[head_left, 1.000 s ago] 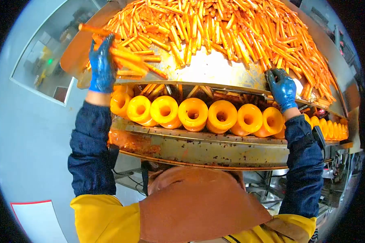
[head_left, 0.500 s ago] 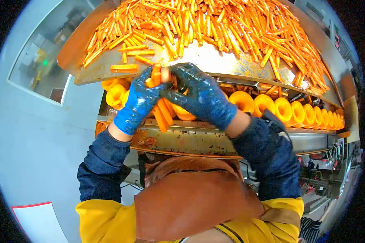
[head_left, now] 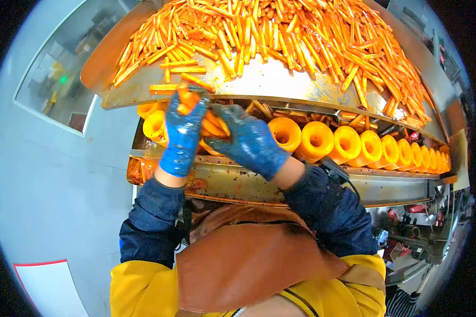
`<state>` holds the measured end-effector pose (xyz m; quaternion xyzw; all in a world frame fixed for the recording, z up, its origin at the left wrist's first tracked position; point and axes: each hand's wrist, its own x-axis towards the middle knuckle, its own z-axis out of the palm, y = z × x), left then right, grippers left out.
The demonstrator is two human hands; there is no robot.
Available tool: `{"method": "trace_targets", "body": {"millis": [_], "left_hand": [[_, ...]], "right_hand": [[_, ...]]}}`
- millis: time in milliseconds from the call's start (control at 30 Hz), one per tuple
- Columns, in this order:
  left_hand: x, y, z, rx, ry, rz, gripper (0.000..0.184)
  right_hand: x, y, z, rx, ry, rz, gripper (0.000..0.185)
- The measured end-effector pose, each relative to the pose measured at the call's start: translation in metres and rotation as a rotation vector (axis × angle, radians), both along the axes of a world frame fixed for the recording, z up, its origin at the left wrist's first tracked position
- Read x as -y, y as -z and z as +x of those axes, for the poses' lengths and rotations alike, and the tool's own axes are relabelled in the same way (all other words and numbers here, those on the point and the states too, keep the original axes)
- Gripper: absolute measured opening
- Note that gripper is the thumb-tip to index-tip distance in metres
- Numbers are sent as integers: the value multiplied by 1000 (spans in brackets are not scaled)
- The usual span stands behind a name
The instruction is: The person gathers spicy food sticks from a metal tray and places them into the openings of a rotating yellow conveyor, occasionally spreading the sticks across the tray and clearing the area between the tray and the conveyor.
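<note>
My left hand [head_left: 184, 132], in a wet blue glove, is closed around several glossy orange sticks [head_left: 187, 99], whose ends show above the fingers. My right hand [head_left: 251, 138], gloved alike and darkened with oil, has its fingers closed against the lower sticks [head_left: 213, 126] between the hands. Its fingertips are partly hidden. Both hands are over the left part of a row of yellow funnel-shaped cups [head_left: 316, 141], just in front of the metal tray [head_left: 269, 79]. The gloves block some of the cups from view.
A large heap of orange sticks [head_left: 280, 31] covers the tray's far side, with a few loose sticks [head_left: 188, 69] near its left front edge. A metal ledge [head_left: 301, 185] runs along the front of the cups. At left is a grey wall with a window [head_left: 55, 74].
My right hand has moved down and slightly left, uncovering cups to its right. My left hand has turned more upright. The sticks that hung below the hands now sit higher, between them.
</note>
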<state>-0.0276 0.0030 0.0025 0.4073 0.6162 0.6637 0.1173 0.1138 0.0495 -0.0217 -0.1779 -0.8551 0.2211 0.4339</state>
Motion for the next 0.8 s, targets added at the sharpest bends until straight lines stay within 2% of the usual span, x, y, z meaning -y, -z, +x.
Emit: {"method": "trace_targets", "body": {"millis": [33, 100, 133, 200, 233, 267, 367, 400, 433, 467, 533, 567, 600, 667, 700, 800], "left_hand": [[1, -1, 16, -85, 12, -20, 23], [1, -1, 20, -275, 41, 4, 20], [2, -3, 17, -276, 40, 5, 20], [6, -9, 13, 9, 106, 22, 18], [9, -14, 9, 108, 101, -4, 16], [9, -15, 4, 120, 24, -53, 14], [5, -3, -15, 189, -10, -27, 18], [2, 4, -13, 211, -13, -42, 21], [-2, 16, -14, 232, -14, -55, 25], [-18, 49, -34, 89, 103, -17, 32], [-14, 51, -25, -206, 138, -232, 37], [-12, 49, -23, -318, 175, -95, 43], [-10, 46, -22, -315, 176, -100, 43], [-6, 23, -12, -593, 399, -113, 47], [-3, 19, -4, -391, 578, -236, 47], [-2, 18, 11, -325, 695, -352, 44]], "right_hand": [[-2, -2, -2, -2, 1, -2, 43], [-6, -7, -7, 245, -161, -352, 44], [-7, -2, -6, 244, -161, -351, 44], [-11, 11, 0, 98, -45, -203, 45], [-14, 7, 5, 26, -94, -312, 41], [-17, 7, 7, -80, -29, -470, 32], [-27, 13, 18, -333, -61, -641, 23], [-28, 18, 21, -329, -62, -643, 23], [-28, 22, 25, -162, 5, -556, 23], [-28, 26, 27, 2, 72, -465, 23], [-26, 31, 32, 14, 108, -415, 24], [-25, 30, 34, 9, 85, -401, 25], [-24, 30, 36, 5, 61, -392, 26], [-27, 41, 34, 24, 34, -415, 26], [-27, 44, 33, 15, 41, -424, 27], [-26, 38, 39, 11, 61, -454, 28]]}}
